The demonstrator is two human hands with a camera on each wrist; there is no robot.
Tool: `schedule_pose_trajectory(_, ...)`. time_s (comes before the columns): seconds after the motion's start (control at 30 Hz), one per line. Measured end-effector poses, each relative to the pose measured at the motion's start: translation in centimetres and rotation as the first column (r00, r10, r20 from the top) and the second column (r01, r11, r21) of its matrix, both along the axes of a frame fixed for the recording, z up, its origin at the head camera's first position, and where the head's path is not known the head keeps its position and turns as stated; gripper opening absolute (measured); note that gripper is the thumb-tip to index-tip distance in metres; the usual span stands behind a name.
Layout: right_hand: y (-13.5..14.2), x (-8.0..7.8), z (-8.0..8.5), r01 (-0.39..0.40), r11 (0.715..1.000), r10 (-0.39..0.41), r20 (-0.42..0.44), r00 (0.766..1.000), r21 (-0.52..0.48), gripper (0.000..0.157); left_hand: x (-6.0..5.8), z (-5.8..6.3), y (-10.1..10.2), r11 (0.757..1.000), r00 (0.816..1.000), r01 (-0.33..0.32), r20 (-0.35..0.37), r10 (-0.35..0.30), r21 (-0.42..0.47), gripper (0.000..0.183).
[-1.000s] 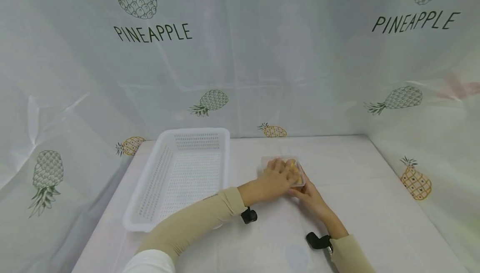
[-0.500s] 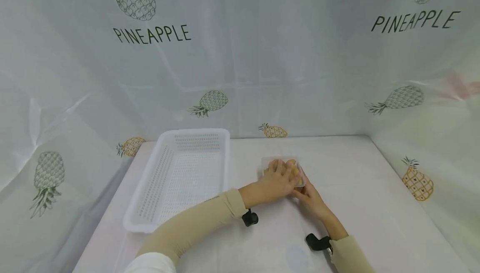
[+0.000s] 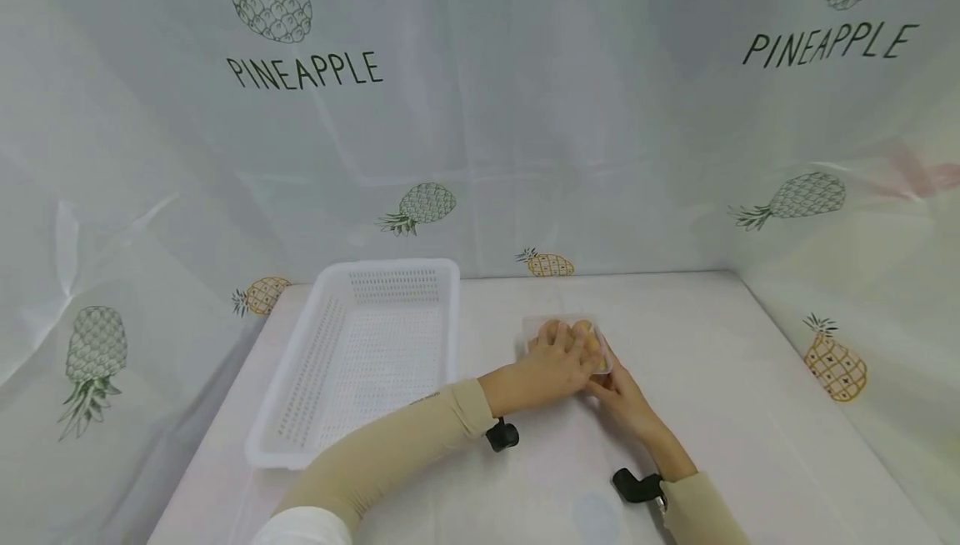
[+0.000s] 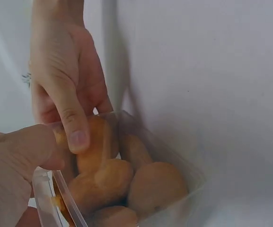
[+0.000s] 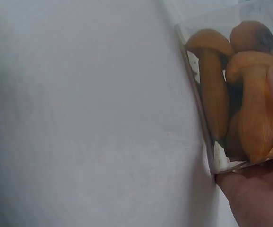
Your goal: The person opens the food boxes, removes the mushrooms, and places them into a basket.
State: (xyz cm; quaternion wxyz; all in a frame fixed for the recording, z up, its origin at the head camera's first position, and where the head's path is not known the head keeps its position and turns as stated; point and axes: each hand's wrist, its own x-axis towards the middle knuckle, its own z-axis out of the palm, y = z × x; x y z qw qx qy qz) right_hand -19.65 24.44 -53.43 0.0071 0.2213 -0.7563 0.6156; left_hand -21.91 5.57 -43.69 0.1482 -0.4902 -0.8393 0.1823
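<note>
With the left hand (image 3: 551, 372), loosely spread, resting over the top of a clear box (image 5: 212, 22) of brown mushrooms (image 5: 253, 111); with the right hand (image 3: 622, 397), curled round and gripping the box's near right corner. Holding it on or just above the white table (image 3: 750, 412), to the right of a white slotted basket (image 3: 453, 316), before a pineapple-printed backdrop (image 3: 517, 137).

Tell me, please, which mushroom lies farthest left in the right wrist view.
The long-stemmed mushroom beside the left wall of the clear box; every other visible mushroom lies right of it.
</note>
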Motion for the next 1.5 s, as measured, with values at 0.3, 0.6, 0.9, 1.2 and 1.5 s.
schedule_pose_trajectory(0.3,0.4,0.2,-0.4,-0.016,0.999,0.017,0.019,1.0,-0.039,0.088,-0.6,0.5,0.0,0.998,0.998,0.057,0.028,-0.058,0.042,0.059)
schedule_pose_trajectory(0.6,0.4,0.5,0.0,0.016,1.0,-0.014,0.093,0.996,-0.021,0.075,-3.2,2.6,-0.5,0.986,0.887,0.044,0.449,-0.111,0.158,0.05)
schedule_pose_trajectory(0.9,0.1,0.1,0.0,0.025,1.0,-0.026,0.082,0.996,0.011,0.083,-5.9,4.2,-2.1,0.957,0.646,-0.088,0.747,-0.157,0.277,0.05)
schedule_pose_trajectory(1.2,-0.3,-0.2,0.5,0.052,0.997,-0.057,0.094,0.994,0.059,0.092,-7.7,5.3,-3.6,0.916,0.488,-0.177,0.84,-0.237,0.361,0.046)
schedule_pose_trajectory(1.5,-0.2,-0.4,0.7,0.056,0.997,-0.061,0.109,0.992,0.044,0.092,-9.3,5.0,-4.4,0.821,0.41,-0.301,0.843,-0.348,0.485,0.042)
